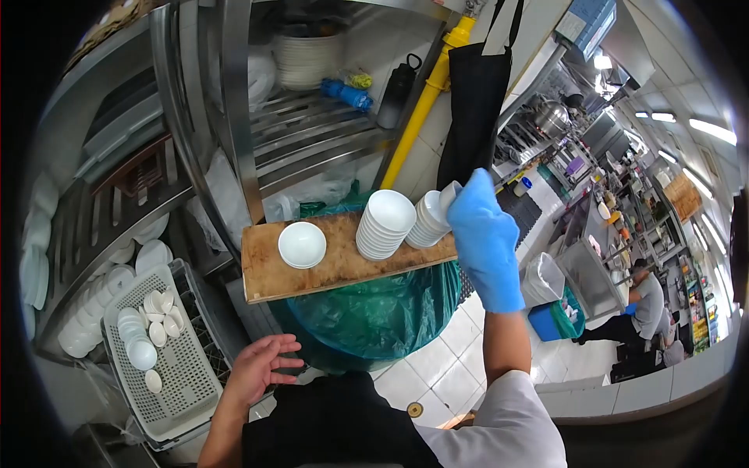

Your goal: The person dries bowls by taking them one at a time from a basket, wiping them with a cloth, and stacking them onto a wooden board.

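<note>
A wooden board (335, 274) lies across a bin lined with a green bag (374, 316). On the board stand a small white bowl (302, 245) at the left, a tall stack of white bowls (386, 225) in the middle and another stack (426, 221) to its right. My right hand (484, 242), in a blue glove, is at the board's right end with its fingers closed on a white bowl (450, 195), tilted beside the right stack. Bare and empty, my left hand (264, 364) is held below the board's left part, fingers spread.
A grey basket (172, 390) with white spoons and small bowls is at the lower left. Metal shelves (289, 140) rise behind the board, next to a yellow pipe (425, 101). A black apron (472, 109) hangs there. Another person (646, 304) is at the far right.
</note>
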Motion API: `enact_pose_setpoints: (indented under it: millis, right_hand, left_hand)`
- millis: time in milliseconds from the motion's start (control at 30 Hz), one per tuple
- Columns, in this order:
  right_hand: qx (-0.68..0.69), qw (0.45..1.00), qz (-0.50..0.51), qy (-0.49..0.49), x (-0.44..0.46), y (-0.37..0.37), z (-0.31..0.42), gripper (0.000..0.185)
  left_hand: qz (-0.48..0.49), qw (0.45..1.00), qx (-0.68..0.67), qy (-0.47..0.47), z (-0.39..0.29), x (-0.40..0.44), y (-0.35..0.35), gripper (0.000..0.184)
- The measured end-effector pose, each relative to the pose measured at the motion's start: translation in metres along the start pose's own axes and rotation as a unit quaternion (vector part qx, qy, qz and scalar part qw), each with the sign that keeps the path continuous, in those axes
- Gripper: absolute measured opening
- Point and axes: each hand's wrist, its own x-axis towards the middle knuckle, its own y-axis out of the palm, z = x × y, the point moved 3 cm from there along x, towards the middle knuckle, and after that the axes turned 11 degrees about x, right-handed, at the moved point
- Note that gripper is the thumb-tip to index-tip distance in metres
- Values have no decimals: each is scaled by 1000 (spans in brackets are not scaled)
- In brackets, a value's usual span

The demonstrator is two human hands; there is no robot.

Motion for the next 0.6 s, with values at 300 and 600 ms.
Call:
enact_pose_setpoints:
  millis: [300, 600]
  right_hand:
    - [-8, 974, 53, -218, -1, 43, -21, 24]
    - [363, 924, -67, 101, 5, -18, -57, 22]
  left_hand:
    - [-13, 994, 107, -4, -11, 23, 18, 44]
    - [-64, 974, 202, 80, -85, 150, 95, 87]
